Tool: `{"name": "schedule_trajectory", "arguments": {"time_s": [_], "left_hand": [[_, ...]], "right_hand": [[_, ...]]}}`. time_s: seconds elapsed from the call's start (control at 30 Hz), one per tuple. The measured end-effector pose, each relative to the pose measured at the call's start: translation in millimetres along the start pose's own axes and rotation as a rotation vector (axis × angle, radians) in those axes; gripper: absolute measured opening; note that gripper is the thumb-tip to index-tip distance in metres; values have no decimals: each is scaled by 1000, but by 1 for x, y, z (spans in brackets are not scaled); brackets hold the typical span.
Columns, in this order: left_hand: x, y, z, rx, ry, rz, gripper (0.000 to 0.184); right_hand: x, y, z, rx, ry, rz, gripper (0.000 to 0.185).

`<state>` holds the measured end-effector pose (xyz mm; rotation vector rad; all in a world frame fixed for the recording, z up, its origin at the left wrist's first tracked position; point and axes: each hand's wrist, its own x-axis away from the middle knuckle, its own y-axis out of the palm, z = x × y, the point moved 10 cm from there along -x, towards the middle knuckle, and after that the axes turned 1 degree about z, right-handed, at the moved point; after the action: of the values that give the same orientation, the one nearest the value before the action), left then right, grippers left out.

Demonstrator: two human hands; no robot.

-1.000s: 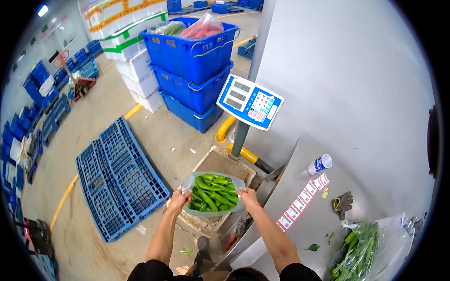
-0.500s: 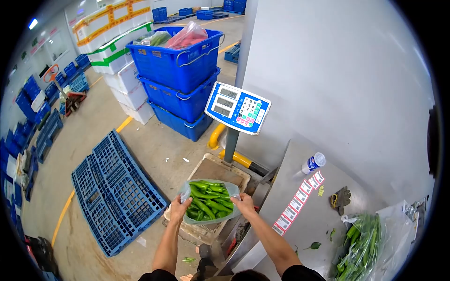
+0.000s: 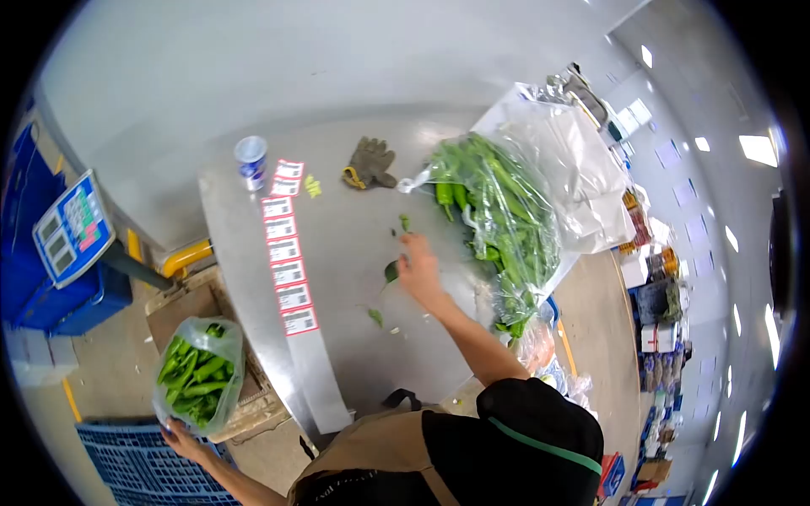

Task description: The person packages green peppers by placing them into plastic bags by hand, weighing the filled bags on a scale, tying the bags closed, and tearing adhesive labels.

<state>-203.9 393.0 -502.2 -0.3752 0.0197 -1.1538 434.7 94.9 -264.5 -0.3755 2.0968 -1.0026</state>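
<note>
My left hand [image 3: 179, 440] grips the lower edge of a clear plastic bag of green peppers [image 3: 200, 379], by the weighing platform [image 3: 257, 413]. Over the metal table [image 3: 363, 312], my right hand [image 3: 419, 268] is open, fingers partly bent and thumb apart, with nothing seen in it. A dark green leaf [image 3: 391, 271] lies beside its thumb, and a small green scrap [image 3: 405, 222] is just beyond its fingertips. To its right sits a large clear bag of long green peppers [image 3: 494, 211].
A strip of printed labels [image 3: 283, 250], a cup-shaped container [image 3: 251, 160] and a dark work glove [image 3: 369, 164] are on the table. The scale display [image 3: 74, 228] stands at left, near blue crates [image 3: 110, 295] and a blue pallet [image 3: 126, 464]. A wall rises behind.
The view has turned right toward the table. My right hand has let go of the pepper bag and moved over the tabletop; my left hand still holds the bag.
</note>
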Motion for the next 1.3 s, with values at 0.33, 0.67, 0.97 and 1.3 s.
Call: {"name": "schedule_trajectory", "arguments": {"time_s": [0.33,0.67,0.97,1.3], "left_hand": [[17,-1,17,-211,82,92,75],[80,-12,48,202,31,17,58],[124,-33,39,18,-71,137,53],[98,-20,52,-40,-89,27,55]], "right_hand": [[-20,-21,239,50,393,-54,41],[-113,50,257,1113,159,-116,57],[-95,37,257,1089,108,-179,58],[-114,83,313,389,688,-371,91]]}}
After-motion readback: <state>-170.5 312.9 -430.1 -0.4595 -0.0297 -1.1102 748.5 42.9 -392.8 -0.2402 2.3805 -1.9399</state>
